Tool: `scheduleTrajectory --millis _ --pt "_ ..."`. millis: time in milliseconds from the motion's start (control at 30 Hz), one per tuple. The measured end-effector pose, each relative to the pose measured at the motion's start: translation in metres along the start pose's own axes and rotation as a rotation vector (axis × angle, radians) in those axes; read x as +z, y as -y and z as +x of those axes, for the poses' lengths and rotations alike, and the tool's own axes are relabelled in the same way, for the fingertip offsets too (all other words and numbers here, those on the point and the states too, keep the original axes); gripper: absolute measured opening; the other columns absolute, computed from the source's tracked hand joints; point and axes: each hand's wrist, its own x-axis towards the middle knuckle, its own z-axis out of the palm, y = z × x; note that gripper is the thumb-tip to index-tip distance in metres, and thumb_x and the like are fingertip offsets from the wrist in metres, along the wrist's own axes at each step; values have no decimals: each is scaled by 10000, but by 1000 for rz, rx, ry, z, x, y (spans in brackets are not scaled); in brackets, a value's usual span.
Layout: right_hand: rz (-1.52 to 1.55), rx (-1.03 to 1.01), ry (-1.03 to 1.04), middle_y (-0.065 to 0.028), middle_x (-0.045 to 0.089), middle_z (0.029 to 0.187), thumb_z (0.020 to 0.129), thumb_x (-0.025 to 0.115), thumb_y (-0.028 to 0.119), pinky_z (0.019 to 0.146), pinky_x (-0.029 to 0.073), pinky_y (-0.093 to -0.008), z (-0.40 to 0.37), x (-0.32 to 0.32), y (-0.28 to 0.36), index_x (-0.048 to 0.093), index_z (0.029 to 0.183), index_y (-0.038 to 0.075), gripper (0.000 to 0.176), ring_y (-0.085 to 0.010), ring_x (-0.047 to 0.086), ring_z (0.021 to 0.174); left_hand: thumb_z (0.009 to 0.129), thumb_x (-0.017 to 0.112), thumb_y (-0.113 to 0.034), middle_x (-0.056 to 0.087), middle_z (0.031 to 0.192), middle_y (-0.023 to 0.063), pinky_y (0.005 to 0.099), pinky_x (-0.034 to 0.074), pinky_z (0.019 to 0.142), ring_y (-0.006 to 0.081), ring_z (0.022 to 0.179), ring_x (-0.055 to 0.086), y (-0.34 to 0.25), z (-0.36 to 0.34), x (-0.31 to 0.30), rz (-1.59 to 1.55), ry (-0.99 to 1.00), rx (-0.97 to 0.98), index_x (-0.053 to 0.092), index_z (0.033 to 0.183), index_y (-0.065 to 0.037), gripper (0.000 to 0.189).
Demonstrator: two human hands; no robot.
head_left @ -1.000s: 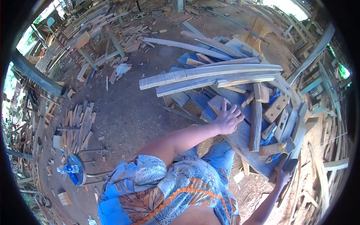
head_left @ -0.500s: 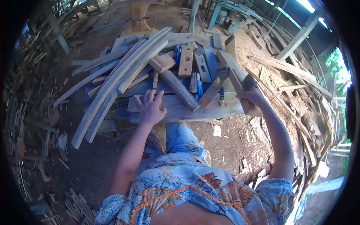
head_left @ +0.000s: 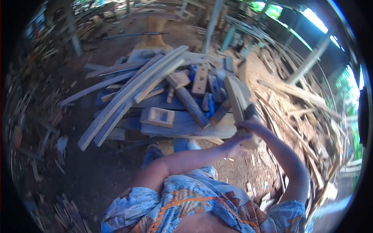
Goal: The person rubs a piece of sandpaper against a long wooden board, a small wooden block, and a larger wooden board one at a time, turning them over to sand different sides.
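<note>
My right hand (head_left: 251,126) grips a long wooden hand plane (head_left: 234,93) by the dark piece that stands up from its body. The tool is tilted over the right end of the bench, its near end toward me. My left hand (head_left: 234,145) reaches across my body to that near end, somewhat blurred, with fingers apart and fingertips right beside the wood. A wooden block with a rectangular hollow (head_left: 157,117) lies on the front board (head_left: 182,130) of the bench, left of both hands.
Long curved wooden strips (head_left: 134,97) overhang the bench's left side. A dark wooden bar (head_left: 192,107), a block with round holes (head_left: 200,79) and a blue-handled tool (head_left: 210,105) lie in the middle. Shavings and long offcuts (head_left: 297,93) cover the ground at right.
My left hand has left the hollowed block and swung right to the plane's near end. The plane, still in my right hand, has shifted slightly. The view has tilted up.
</note>
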Motion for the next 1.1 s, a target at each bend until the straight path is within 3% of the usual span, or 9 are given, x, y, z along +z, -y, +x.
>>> scheduleTrajectory --millis 167,267,333,467,567,733,867,1033,1100 --pt "362 -100 180 -95 627 1036 802 701 475 720 499 -276 -15 10 20 557 1174 -54 663 -136 606 896 630 808 -444 434 1354 101 627 402 873 340 1221 448 1 -8 -3 90 -408 133 241 1423 -199 1005" --pt "415 -159 232 -108 619 1067 849 601 561 747 503 -308 4 17 5 497 1269 3 705 -138 586 986 640 772 -240 567 1123 117 497 527 779 267 1018 597 -19 -25 8 315 -602 299 404 1260 -76 739" --pt "313 -39 167 -131 623 1071 870 543 582 660 539 -335 25 18 -9 458 1321 83 678 -178 635 897 637 704 -162 591 1054 143 334 513 821 244 950 622 -13 -18 -17 638 -748 587 465 1175 11 614" --pt "546 5 247 -174 635 1035 888 519 543 427 532 -317 34 23 -19 430 1344 162 601 -230 664 637 624 724 -187 595 1001 147 324 479 815 231 954 589 -45 -51 7 524 -879 494 501 1127 49 598" --pt "1220 -55 161 -151 634 981 904 507 481 568 566 -353 12 36 -7 424 1362 205 542 -233 658 766 623 718 -175 612 949 154 318 470 814 235 905 602 -65 -69 4 441 -890 451 527 1105 67 573" --pt "1470 -133 357 -154 386 1385 946 445 383 1047 386 -403 39 75 -15 284 1440 82 600 -305 412 1263 626 698 -165 623 924 163 302 494 685 223 830 615 -80 -112 23 375 -805 441 558 1063 79 519" --pt "1571 64 186 -169 492 1316 947 417 400 988 437 -448 41 94 19 415 1357 37 547 -320 507 1181 618 687 -160 626 909 153 302 491 713 218 839 617 -78 -140 30 404 -839 427 566 1057 77 514" --pt "1147 -234 -1 -210 539 1198 986 409 208 830 536 -354 105 116 -29 402 1337 -31 425 -264 569 1058 570 698 -116 636 886 156 302 473 758 226 858 613 -78 -173 30 465 -824 407 586 1015 77 498" --pt "1329 -119 28 -187 529 1236 945 474 312 888 500 -423 116 120 -40 435 1319 -12 496 -293 544 1106 567 700 -110 637 889 154 305 473 760 229 861 612 -73 -175 28 470 -852 421 589 1013 78 497"
